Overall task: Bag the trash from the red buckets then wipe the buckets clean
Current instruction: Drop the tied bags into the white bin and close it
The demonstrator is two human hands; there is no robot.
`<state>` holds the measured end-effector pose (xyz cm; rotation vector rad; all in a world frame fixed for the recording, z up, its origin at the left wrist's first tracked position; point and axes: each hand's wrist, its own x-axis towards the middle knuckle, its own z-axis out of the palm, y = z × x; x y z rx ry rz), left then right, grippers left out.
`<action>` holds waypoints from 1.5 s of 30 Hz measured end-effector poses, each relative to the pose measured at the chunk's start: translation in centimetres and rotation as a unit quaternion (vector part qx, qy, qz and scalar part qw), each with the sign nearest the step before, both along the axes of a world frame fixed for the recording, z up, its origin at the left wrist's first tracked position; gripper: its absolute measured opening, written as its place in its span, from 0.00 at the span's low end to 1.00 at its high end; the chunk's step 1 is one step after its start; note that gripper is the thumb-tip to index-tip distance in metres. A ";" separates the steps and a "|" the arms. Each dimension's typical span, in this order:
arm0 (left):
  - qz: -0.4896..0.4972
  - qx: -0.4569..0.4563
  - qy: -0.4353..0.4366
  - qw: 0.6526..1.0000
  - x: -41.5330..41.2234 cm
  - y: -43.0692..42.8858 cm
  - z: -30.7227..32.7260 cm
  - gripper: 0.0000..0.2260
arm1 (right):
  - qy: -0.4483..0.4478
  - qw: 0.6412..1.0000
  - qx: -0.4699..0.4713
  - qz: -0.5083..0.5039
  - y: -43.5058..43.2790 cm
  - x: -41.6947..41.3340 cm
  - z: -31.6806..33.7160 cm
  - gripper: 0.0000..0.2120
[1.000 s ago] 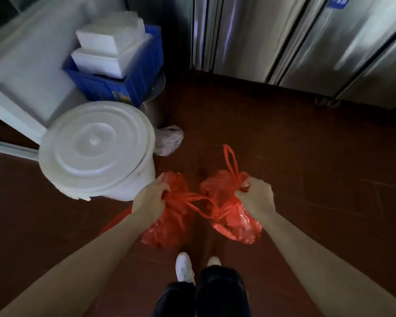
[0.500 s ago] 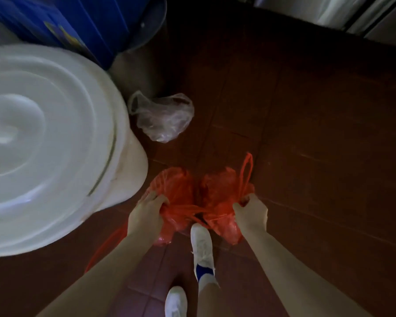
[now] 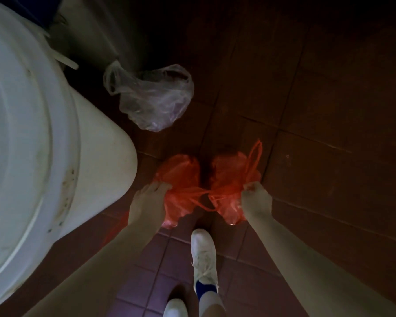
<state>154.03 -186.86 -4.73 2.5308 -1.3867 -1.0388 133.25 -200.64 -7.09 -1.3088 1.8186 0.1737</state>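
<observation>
Two red plastic trash bags hang low over the dark red tiled floor, joined by their red drawstrings knotted between them. My left hand (image 3: 148,202) grips the gathered top of the left red bag (image 3: 181,177). My right hand (image 3: 256,200) grips the top of the right red bag (image 3: 231,177), whose loose drawstring loop sticks up beside it. No red bucket can be seen.
A large white lidded drum (image 3: 44,138) fills the left side, close to my left arm. A crumpled clear plastic bag (image 3: 153,99) lies on the floor just beyond the red bags. My white shoes (image 3: 202,255) stand below the bags. Tiled floor (image 3: 329,110) stretches to the right.
I have stepped forward and leaned down; the white drum and the clear bag now look closer. Both hands kept their hold, and the red bags sank toward the floor.
</observation>
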 end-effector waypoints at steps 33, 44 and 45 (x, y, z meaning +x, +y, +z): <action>0.176 -0.064 -0.153 0.970 28.5 19.3 22.8 0.29 | -0.180 0.771 -0.207 0.575 16.8 40.6 27.0 0.24; 0.037 -0.061 -0.153 0.986 31.8 24.2 18.2 0.24 | -0.039 0.724 -0.215 0.655 19.7 48.6 23.5 0.22; 0.036 -0.071 -0.151 0.985 31.6 24.7 18.2 0.24 | -0.029 0.717 -0.223 0.660 20.0 48.7 23.7 0.20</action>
